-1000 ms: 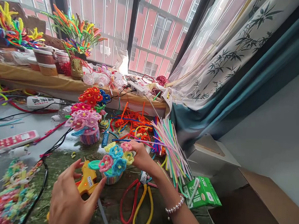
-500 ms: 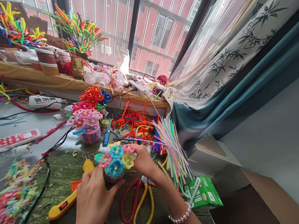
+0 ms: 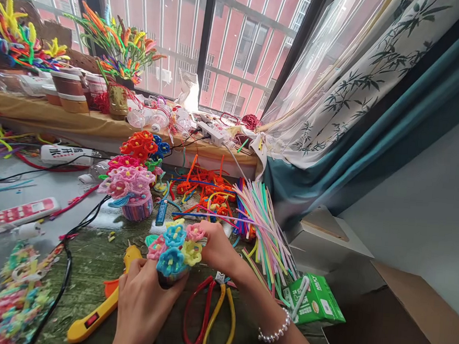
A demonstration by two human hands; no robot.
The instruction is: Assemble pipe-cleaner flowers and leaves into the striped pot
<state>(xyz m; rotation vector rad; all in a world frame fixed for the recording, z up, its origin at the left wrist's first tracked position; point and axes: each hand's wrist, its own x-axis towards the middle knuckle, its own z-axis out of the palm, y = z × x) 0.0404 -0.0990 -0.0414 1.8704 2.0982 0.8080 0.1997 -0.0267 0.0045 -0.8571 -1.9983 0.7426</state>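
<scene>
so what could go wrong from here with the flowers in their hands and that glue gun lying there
The glue gun lies right beside the left hand; if it is hot, which I can't tell, the nozzle could burn a finger.

The left hand grips the potted flowers low down while the right hand is at the pink bloom, so a careless tug might bend or loosen it.

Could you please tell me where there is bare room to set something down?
Mostly bare tabletop lies between the black cable and the glue gun, and between the scissors and the right forearm. It is crowded beyond the right hand, with pipe cleaners.
</scene>
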